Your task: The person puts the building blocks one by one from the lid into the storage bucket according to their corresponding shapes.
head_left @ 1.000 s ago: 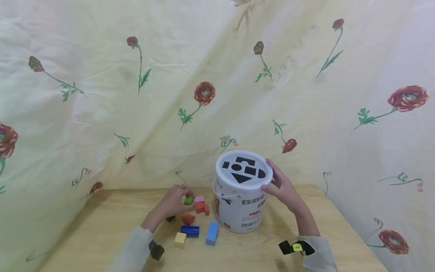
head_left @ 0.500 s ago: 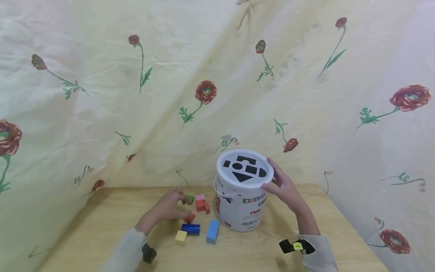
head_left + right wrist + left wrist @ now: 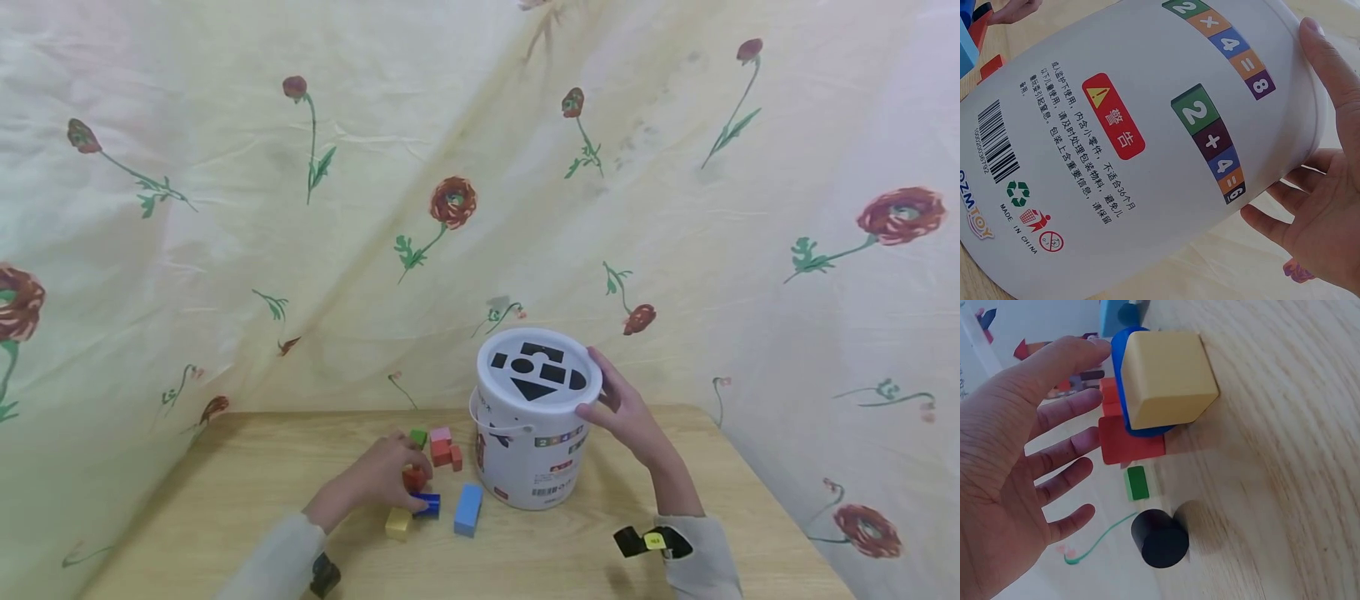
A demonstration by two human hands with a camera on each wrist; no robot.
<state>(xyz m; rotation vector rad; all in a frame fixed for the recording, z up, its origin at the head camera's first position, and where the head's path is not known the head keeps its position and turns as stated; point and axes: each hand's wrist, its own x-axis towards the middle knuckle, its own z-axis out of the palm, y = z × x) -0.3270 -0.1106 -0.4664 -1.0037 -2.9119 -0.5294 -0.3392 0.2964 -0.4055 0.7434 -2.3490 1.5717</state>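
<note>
Lidded white bucket, interior hidden, beside blocks

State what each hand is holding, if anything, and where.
The right hand holds the white bucket by its lid rim. The left hand apparently holds nothing: its fingers are apart, its thumb beside the blue cylinder, contact unclear.

Appears to be a draped-off tabletop nook, type of building indeterminable: shows flower-printed cloth hung behind and along both sides of a wood-grain table, with a shape-holed toy bucket and coloured blocks on top.
</note>
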